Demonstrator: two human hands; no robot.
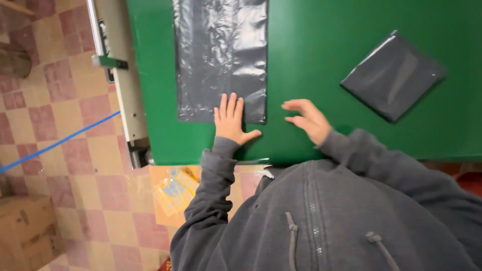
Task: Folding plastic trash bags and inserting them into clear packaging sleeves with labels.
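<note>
Head view looks straight down on a green table (321,60) that fills the upper and middle part of the frame. A long grey plastic bag (221,55) lies flat on it in the upper centre, running from the top edge down to a straight lower edge near the middle. The left hand (230,123) rests palm down with fingers (230,106) spread flat on the bag's lower edge, the thumb out to the right on the bare green surface; it grips nothing. The right hand (307,120) is just to the right of the bag, open and loosely curled, empty, held over or against the table; whether it touches the surface cannot be told. A folded grey bag (392,75) lies tilted like a diamond at the upper right, well apart from both hands. Grey hoodie sleeves and chest (321,221) fill the lower right. Along the table's left edge runs a pale metal machine rail (123,75). At the left is a checked tile floor (55,150), crossed by a blue line (60,141), with a cardboard box (25,231) at the lower left and a yellow packet (173,190) below the table's edge.
</note>
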